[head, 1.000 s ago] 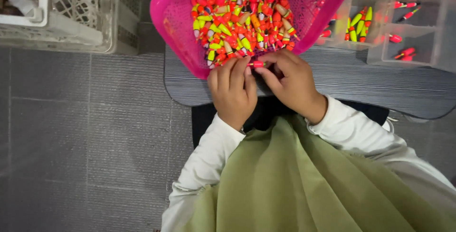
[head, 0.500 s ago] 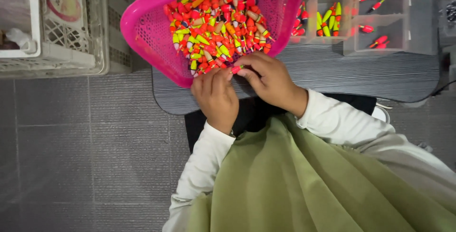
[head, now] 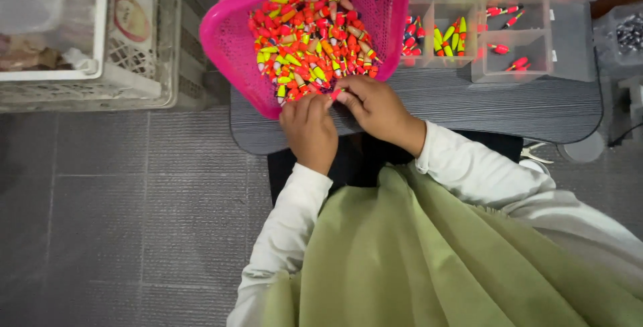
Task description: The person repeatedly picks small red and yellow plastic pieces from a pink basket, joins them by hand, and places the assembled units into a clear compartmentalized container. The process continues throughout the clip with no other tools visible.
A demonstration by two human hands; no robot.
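A pink mesh basket (head: 231, 39) tilts on the left end of a small dark grey table (head: 509, 109), full of small red, orange and yellow-green fishing floats (head: 311, 36). My left hand (head: 309, 133) and my right hand (head: 376, 107) meet at the basket's near rim. Between the fingertips of both hands is one red float (head: 335, 94). My left fingers are curled against it; my right thumb and forefinger pinch its other end. White sleeves cover both arms.
A clear compartment box (head: 492, 29) behind the basket holds sorted yellow-green and red floats. A white lattice crate (head: 137, 76) stands on the grey tiled floor at the left. A box of dark metal bits (head: 626, 32) sits at the far right. Olive cloth covers my lap.
The view has shifted, so the basket and table sit further left and lower in the picture. Both hands stay together at the basket's rim on a red float.
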